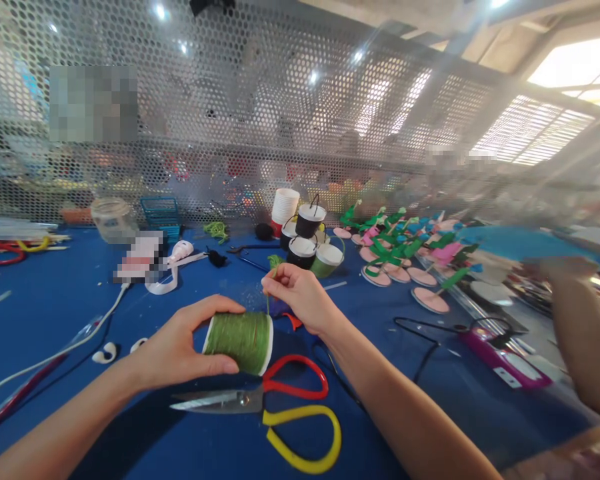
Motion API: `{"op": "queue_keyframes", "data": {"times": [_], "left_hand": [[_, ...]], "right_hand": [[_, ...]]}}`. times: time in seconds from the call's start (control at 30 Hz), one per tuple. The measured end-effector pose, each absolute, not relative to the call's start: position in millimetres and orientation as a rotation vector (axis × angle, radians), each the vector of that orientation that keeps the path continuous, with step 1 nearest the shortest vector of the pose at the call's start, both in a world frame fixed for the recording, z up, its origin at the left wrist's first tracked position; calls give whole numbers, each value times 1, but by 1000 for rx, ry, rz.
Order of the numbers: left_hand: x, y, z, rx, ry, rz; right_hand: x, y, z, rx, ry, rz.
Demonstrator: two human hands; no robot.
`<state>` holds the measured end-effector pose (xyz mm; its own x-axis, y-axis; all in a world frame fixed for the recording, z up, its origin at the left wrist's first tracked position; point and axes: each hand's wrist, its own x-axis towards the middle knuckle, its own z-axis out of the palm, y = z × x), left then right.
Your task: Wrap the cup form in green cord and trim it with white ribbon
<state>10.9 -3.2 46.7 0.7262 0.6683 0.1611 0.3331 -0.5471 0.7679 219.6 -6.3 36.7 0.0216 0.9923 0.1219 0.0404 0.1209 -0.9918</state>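
My left hand (180, 343) is wrapped round a small paper cup wound with green yarn (239, 341), which lies on its side above the table. The cup's white rim faces right. Between thumb and fingertips, my right hand (300, 293) pinches a strand of green yarn (268, 305) that runs down to the cup. Just below the cup lie big scissors (245, 400) with one red and one yellow handle, blades pointing left. An orange-handled tool (294, 321) is partly hidden behind my right hand.
Yarn-covered cups (303, 252) and stacked white cups (285, 205) stand behind my hands. Several flower pieces on pink discs (403, 247) are at the right, near a purple power strip (505, 357). Another person's arm (575, 327) reaches in there. White earbuds (105, 353) and a cable lie left.
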Motion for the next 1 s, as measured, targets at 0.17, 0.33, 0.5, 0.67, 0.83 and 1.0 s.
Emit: {"op": "queue_keyframes", "data": {"times": [0.17, 0.33, 0.5, 0.67, 0.83, 1.0], "left_hand": [[9, -3, 45, 2245, 680, 653], [8, -3, 46, 2274, 636, 715], [9, -4, 46, 2279, 624, 784], [11, -3, 45, 2302, 587, 850], [10, -3, 42, 2281, 591, 880], [10, -3, 37, 2175, 620, 900]], "right_hand": [[217, -8, 35, -1166, -1282, 1133], [214, -9, 36, -1166, -1279, 1170], [212, -11, 36, -1183, -1256, 1223], [211, -11, 36, -1194, -1251, 1221], [210, -11, 35, -1225, -1269, 1183], [211, -10, 33, -1256, -1291, 1142]]}}
